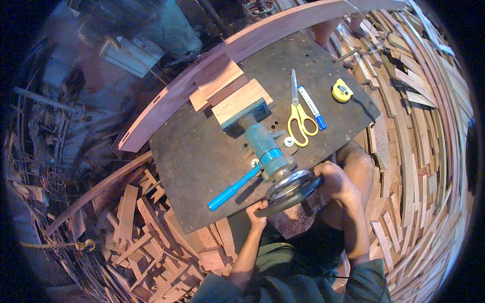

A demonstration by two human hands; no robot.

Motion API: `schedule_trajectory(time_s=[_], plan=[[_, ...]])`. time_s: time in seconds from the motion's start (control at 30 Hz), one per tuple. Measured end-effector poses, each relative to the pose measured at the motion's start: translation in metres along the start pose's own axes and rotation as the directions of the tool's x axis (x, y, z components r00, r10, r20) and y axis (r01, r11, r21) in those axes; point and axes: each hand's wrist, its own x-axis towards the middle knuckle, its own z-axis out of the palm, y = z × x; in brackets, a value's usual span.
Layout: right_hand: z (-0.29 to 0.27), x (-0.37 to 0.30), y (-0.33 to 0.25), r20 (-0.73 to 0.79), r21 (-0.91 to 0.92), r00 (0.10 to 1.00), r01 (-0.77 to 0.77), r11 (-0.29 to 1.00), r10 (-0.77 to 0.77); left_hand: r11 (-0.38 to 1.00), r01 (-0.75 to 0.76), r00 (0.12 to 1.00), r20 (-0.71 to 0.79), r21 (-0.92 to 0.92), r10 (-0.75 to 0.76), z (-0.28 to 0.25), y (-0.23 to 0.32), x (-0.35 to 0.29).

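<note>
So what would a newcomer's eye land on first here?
Probably the blue vise at the near side of the dark table, its wheel gripped by the left hand and right hand. Next, the yellow-handled scissors and yellow tape measure, bright on the table's right half. Wood scraps heaped left and right of the table also stand out.

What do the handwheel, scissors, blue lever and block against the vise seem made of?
Handwheel: probably metal, polished; bright reflections run along it.
Scissors: steel-looking blades with grey sheen; yellow handles likely plastic, evenly coloured.
Lever: painted metal or plastic; its smooth blue surface leaves it open.
Block: wood, seemingly unfinished; matte tan faces show faint grain.
</note>
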Motion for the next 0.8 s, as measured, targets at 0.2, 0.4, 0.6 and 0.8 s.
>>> schedule_trajectory(time_s=[0.2,0.4,0.6,0.8], plan=[[0.002,0.000,0.003,0.013,0.014,1.000,-0.010,1.000,0.009,1.000,0.006,1.000,-0.010,-0.012,-0.006,0.002,0.001,-0.001],[0.007,-0.006,0.009,-0.070,0.016,0.996,0.050,0.999,-0.049,1.000,-0.010,1.000,-0.004,-0.006,0.010,-0.002,-0.018,-0.004],[0.010,-0.008,0.017,-0.043,0.009,0.998,0.044,0.999,-0.043,1.000,0.028,1.000,0.005,-0.002,-0.028,-0.001,-0.009,-0.004],[0.011,-0.006,0.017,-0.057,0.018,0.997,0.057,0.998,-0.056,1.000,-0.010,1.000,-0.013,0.017,0.011,0.000,-0.004,0.000]])
